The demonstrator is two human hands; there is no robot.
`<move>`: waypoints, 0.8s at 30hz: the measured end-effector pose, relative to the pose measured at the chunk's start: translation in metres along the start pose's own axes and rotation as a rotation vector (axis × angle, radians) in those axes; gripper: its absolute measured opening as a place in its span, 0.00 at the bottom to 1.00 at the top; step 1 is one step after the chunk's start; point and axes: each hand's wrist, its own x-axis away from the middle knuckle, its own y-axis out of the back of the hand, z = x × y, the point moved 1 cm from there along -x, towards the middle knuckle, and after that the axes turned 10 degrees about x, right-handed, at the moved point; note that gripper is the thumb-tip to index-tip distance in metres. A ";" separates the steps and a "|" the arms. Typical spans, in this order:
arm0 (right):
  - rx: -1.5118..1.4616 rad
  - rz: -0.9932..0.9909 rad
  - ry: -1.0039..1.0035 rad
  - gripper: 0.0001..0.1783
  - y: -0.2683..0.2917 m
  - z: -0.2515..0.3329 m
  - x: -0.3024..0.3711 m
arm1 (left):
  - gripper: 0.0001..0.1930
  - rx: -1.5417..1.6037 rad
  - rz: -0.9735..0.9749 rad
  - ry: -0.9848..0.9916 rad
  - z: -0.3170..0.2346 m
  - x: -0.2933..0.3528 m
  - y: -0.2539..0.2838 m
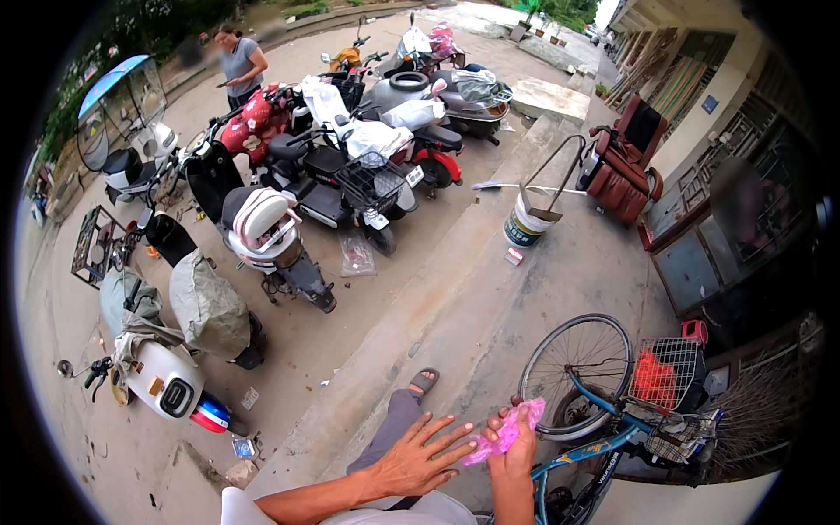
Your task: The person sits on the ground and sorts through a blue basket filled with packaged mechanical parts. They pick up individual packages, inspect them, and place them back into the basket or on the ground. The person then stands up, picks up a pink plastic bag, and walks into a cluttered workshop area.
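My right hand (pixel 518 455) is closed around a crumpled, thin pink plastic bag (pixel 479 450). Part of the bag pokes out above the fist, and another part hangs toward the left hand. With fingers spread and palm down, my left hand (pixel 409 462) hovers over my lap. Its fingertips come close to the bag; whether they touch it I cannot tell. Below the hands are my grey-trousered leg (pixel 385 430) and a sandalled foot (pixel 424 381) on the concrete.
A blue bicycle (pixel 604 448) with a wire basket (pixel 678 352) stands close on the right. Ahead are a white bucket (pixel 525 223) with a long-handled dustpan and a brown recliner (pixel 617 179). Parked scooters (pixel 262 223) fill the left, where a person (pixel 239 63) stands.
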 end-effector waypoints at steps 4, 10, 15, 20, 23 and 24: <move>0.184 -0.055 -0.088 0.22 -0.051 0.005 -0.091 | 0.29 -0.064 -0.048 -0.127 0.052 -0.084 0.015; -0.127 -0.163 -0.112 0.18 0.001 0.118 -0.232 | 0.31 -0.093 0.168 -0.282 0.116 -0.326 -0.015; -0.350 -0.375 0.212 0.19 0.011 0.254 -0.331 | 0.29 -0.199 0.361 -0.491 0.105 -0.532 -0.028; -0.504 -0.468 0.442 0.16 0.052 0.371 -0.444 | 0.29 -0.188 0.428 -0.624 0.136 -0.695 -0.073; -0.552 -0.407 0.384 0.14 0.072 0.419 -0.493 | 0.23 -0.126 0.362 -0.422 0.171 -0.761 -0.088; -0.575 -0.391 0.391 0.14 0.078 0.434 -0.505 | 0.20 -0.088 0.335 -0.295 0.193 -0.774 -0.090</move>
